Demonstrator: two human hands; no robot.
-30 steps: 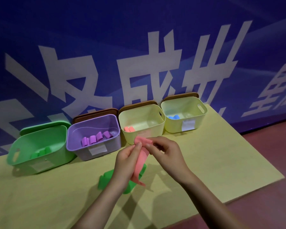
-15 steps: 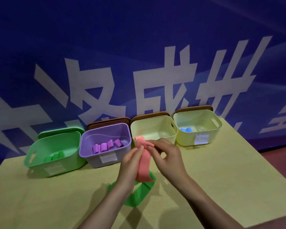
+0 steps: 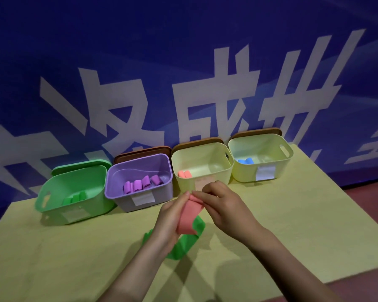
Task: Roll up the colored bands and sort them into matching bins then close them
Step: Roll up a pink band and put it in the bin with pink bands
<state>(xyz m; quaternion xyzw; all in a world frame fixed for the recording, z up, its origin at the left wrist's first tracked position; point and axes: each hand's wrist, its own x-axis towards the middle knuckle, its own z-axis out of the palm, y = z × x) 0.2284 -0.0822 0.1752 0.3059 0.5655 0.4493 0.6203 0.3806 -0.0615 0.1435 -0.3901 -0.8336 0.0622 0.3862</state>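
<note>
Both hands hold a pink band [image 3: 189, 217] above the table. My left hand [image 3: 169, 219] pinches its top edge from the left, and my right hand [image 3: 223, 207] pinches the rolled top end from the right. The loose tail hangs down between them. Under it a green band [image 3: 183, 243] lies unrolled on the yellow table [image 3: 303, 225]. Along the back stand open bins: a green bin [image 3: 52, 201] with green rolls, a purple bin [image 3: 118, 182] with purple rolls, a yellow bin [image 3: 205, 168] with pink rolls, and a second yellow bin [image 3: 262, 158] with blue rolls.
Lids lean behind the bins: a green lid [image 3: 81, 165] and brown lids [image 3: 142, 150]. A blue banner wall [image 3: 183, 62] rises right behind them. The table's right edge meets a dark red floor [image 3: 362, 214].
The view has shifted, so bins sit lower and further right in the frame. The hanging pink tail has grown shorter as the top end is rolled between both hands.
</note>
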